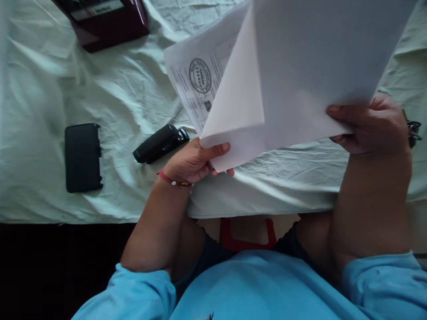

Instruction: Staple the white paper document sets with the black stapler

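Note:
Several sheets of paper [316, 71] are held up over the table between my two hands. The top one shows a blank white side, and its left corner is folded over. Behind that fold, a printed sheet [187, 80] with a round black stamp shows at the left. My left hand [200, 158] pinches the lower left corner, thumb on top and fingers underneath. On the lower right edge, my right hand [373, 122] grips the sheets with its thumb on the blank side. A black stapler [162, 143] lies just left of my left hand.
A flat black case [82, 158] lies farther left on the pale green cloth [133, 80]. A dark maroon box [110, 26] stands at the back left. Metal binder clips [413, 130] are partly hidden behind my right hand. A red stool [247, 240] shows below the table edge.

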